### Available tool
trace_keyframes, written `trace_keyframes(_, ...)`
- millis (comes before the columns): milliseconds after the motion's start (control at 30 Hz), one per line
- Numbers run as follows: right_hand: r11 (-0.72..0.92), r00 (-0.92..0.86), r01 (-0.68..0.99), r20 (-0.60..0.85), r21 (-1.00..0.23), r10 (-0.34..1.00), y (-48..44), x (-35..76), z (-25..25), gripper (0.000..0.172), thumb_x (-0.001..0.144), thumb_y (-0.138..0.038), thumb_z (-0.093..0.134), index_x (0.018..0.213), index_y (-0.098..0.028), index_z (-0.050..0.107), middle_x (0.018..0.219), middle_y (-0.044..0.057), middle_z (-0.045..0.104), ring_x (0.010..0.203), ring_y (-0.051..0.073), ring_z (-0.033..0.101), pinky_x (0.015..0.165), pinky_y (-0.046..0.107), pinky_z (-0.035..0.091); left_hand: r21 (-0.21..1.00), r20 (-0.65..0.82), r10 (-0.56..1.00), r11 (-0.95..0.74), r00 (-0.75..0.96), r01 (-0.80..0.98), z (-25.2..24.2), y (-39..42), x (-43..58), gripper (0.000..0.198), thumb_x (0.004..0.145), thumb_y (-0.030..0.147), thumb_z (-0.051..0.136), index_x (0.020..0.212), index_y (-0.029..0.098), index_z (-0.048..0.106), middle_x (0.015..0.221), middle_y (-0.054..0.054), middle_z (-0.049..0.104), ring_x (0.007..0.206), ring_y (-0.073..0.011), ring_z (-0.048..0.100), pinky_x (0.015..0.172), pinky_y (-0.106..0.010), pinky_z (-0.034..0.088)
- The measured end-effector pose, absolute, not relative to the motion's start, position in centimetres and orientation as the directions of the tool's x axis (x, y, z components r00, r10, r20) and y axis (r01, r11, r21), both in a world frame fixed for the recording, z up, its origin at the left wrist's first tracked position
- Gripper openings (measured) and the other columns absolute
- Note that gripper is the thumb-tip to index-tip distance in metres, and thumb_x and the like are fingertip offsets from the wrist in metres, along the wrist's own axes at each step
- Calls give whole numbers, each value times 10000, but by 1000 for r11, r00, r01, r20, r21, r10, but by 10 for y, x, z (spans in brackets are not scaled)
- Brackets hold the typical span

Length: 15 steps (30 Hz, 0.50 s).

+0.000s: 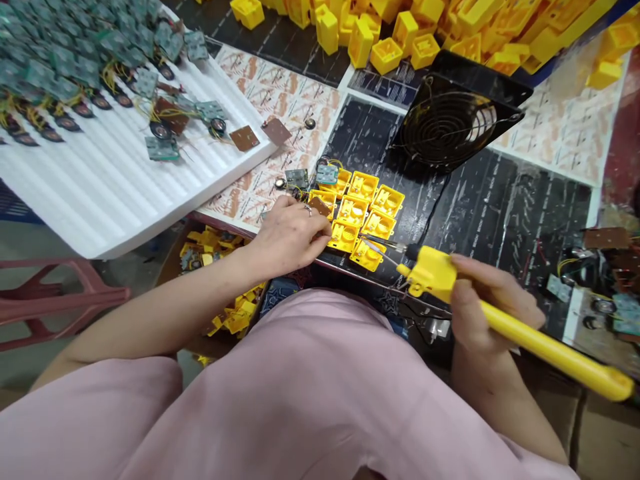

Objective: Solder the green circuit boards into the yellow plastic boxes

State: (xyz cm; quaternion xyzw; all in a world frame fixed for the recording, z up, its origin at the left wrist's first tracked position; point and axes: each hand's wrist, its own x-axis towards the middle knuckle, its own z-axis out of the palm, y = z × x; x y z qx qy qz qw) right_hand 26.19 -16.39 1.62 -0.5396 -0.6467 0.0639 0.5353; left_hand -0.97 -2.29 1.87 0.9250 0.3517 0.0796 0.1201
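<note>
My right hand is wrapped round a yellow soldering gun with a long yellow handle. Its thin metal tip points left, over the near edge of a cluster of small open yellow cases. At the cluster's left side lies my left hand, its fingers curled down; whatever they pinch is hidden beneath them. Just beyond those fingers a brown board rests over one case. Two grey-green circuit boards with yellow wires sit at the far left of the cluster, beside a small round speaker.
A white ridged foam sheet at left carries many wired circuit boards. A black fan stands behind the cases. Yellow housings are heaped at the back. Below the table edge is a box of yellow parts, near a reddish stool.
</note>
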Motion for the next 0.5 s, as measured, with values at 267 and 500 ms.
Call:
trace_keyframes(267,605,-150,574,656,-551,740,-153,251,28,317,830,-151,818,1126,-185,711,803,27,766,641,170,733,543,235,621,292,47,682,-708,730,643,22,-24,-8,261,920,266,510,813,196,737,770,-62,750,792,-246,684,869,-443,411)
trace_keyframes(500,638,-222,577,654,-510,723,-146,243,29,204,848,-155,827,914,-213,643,744,-3,738,625,134,728,522,180,593,187,-2,646,-750,764,634,26,-22,-2,237,881,261,519,800,179,726,724,-71,720,775,-255,684,797,-421,414)
